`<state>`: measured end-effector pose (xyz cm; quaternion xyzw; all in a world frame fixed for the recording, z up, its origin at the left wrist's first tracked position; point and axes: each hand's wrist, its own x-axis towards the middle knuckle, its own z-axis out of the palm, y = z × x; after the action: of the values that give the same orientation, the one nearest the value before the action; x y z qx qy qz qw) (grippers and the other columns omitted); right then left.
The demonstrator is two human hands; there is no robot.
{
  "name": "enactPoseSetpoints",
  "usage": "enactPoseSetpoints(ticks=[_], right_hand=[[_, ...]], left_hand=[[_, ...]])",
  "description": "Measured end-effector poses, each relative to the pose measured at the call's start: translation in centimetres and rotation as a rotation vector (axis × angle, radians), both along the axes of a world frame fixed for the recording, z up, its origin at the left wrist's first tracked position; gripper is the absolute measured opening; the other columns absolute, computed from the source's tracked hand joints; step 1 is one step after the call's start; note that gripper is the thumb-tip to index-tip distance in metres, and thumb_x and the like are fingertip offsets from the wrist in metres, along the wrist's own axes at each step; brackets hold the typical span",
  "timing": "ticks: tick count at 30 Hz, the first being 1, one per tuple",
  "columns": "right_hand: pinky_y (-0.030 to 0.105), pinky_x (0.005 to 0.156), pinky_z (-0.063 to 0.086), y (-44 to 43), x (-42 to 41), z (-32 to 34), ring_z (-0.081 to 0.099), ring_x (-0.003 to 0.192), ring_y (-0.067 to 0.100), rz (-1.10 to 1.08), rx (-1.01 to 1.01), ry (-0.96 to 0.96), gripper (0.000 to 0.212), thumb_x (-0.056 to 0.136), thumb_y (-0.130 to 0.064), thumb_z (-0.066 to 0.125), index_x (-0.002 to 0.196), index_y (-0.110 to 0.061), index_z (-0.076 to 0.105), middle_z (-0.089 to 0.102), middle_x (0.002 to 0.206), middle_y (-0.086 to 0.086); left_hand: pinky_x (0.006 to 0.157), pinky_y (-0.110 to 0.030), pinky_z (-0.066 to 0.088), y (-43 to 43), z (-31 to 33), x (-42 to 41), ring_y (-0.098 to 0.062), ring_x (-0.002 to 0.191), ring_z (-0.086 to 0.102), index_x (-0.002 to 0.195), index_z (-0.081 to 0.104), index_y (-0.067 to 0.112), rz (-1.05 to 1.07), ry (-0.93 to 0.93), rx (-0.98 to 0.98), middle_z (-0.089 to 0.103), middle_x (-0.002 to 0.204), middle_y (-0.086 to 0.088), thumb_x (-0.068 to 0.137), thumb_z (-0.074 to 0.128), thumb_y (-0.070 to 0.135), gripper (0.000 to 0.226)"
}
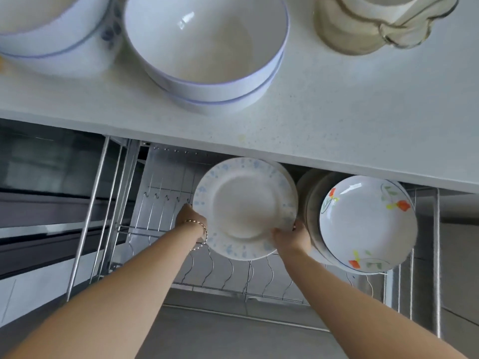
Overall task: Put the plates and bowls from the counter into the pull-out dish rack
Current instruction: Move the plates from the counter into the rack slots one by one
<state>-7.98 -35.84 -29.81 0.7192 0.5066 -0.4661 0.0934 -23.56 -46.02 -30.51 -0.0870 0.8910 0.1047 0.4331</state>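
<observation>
- Left hand (190,218) and right hand (291,238) clasp opposite rims of the blue-speckled plate (245,208) at frame centre, fingers curled behind it.
- The plate is upright over the wire dish rack (233,273), just left of the flowered plate (366,224) standing there.
- Stacked bowls (207,47) sit on the counter (337,112), top centre.

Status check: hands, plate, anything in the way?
Both gripping: left hand, right hand on the speckled plate. Upright above the rack, not clearly seated. Close on its right: flowered plate.

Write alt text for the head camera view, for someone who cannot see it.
The left hand and right hand hold a blue-speckled plate roughly upright over the pull-out dish rack, beside flowered plates already racked. Stacked white bowls wait on the counter above.
</observation>
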Motion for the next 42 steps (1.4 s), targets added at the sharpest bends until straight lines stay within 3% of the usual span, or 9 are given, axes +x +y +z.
enactPoseSetpoints(ticks=[7,14,18,22,26,31,35,39,42], right_hand=[[0.041,0.102,0.044,-0.5,-0.1,-0.2,0.051,0.118,0.035,-0.051,0.049,0.031,0.057,0.076,-0.007,0.053,0.133,-0.014,0.049,0.051,0.134,0.016],[0.036,0.109,0.031,-1.4,0.0,-0.8,0.037,0.130,0.034,-0.154,0.060,-0.029,0.059,0.083,-0.007,0.051,0.140,-0.015,0.040,0.035,0.143,0.012],[0.028,0.082,0.041,-1.6,-0.8,-0.5,0.055,0.101,0.025,-0.261,-0.127,-0.086,0.032,0.089,-0.010,0.047,0.121,-0.009,0.054,0.058,0.117,0.012],[0.026,0.077,0.043,-1.2,-0.9,-0.9,0.059,0.112,0.023,-0.014,-0.203,-0.093,0.033,0.095,-0.010,0.044,0.126,-0.008,0.055,0.060,0.128,0.009],[0.038,0.085,0.053,-2.2,1.0,-2.1,0.055,0.083,0.026,-0.218,-0.171,0.042,0.030,0.090,-0.015,0.049,0.112,0.001,0.061,0.059,0.091,0.014],[0.037,0.075,0.053,-1.1,3.8,0.8,0.063,0.071,0.029,0.097,-0.323,0.013,0.021,0.092,-0.021,0.050,0.082,-0.004,0.056,0.060,0.075,0.012],[0.026,0.062,0.048,2.0,6.7,6.0,0.056,0.067,0.021,0.405,-0.383,0.033,0.008,0.092,-0.013,0.049,0.090,-0.009,0.054,0.059,0.082,0.010],[0.030,0.074,0.047,7.5,12.1,13.3,0.058,0.085,0.027,0.654,-0.198,0.037,0.019,0.092,-0.015,0.044,0.094,-0.004,0.059,0.058,0.087,0.013],[0.024,0.060,0.041,12.9,18.4,18.4,0.053,0.082,0.021,0.658,-0.057,0.006,0.026,0.090,-0.016,0.044,0.085,-0.003,0.066,0.058,0.081,0.011]], left_hand=[[0.099,-0.031,0.043,1.2,-0.2,0.0,-0.029,0.121,0.055,0.128,0.047,0.001,0.012,-0.027,0.110,0.056,0.131,-0.014,0.084,0.059,0.004,0.046],[0.072,-0.052,0.049,1.0,0.7,1.6,-0.030,0.097,0.053,0.128,0.042,0.024,0.615,-0.239,0.467,0.052,0.122,-0.004,0.087,0.051,-0.005,0.051],[0.087,-0.064,0.044,1.1,0.5,2.2,-0.033,0.104,0.053,0.140,0.029,0.029,0.751,-0.272,0.576,0.050,0.129,-0.004,0.087,0.051,-0.003,0.066],[0.089,-0.070,0.039,0.9,0.6,2.3,-0.033,0.102,0.052,0.119,0.040,0.031,0.782,-0.336,0.597,0.051,0.116,-0.005,0.089,0.046,-0.002,0.045],[0.084,-0.048,0.048,0.2,0.6,2.6,-0.031,0.100,0.051,0.129,0.046,0.011,0.598,-0.299,0.427,0.055,0.111,-0.013,0.091,0.050,0.005,0.039],[0.077,-0.033,0.046,0.4,3.6,4.4,-0.026,0.086,0.053,0.122,0.054,-0.003,0.217,-0.236,0.142,0.062,0.100,-0.017,0.092,0.046,0.010,0.033],[0.060,-0.026,0.043,3.7,9.0,7.5,-0.022,0.066,0.052,0.073,0.059,0.004,-0.455,-0.176,0.062,0.059,0.076,-0.014,0.090,0.045,0.009,0.023],[0.078,-0.031,0.053,9.4,15.5,14.2,-0.033,0.096,0.065,0.112,0.061,-0.004,-0.789,-0.167,0.094,0.067,0.108,-0.023,0.090,0.042,0.012,0.033],[0.046,-0.019,0.042,14.6,19.4,20.6,-0.027,0.056,0.058,0.096,0.058,0.001,-0.840,-0.274,0.155,0.070,0.086,-0.017,0.088,0.039,0.016,0.026]])
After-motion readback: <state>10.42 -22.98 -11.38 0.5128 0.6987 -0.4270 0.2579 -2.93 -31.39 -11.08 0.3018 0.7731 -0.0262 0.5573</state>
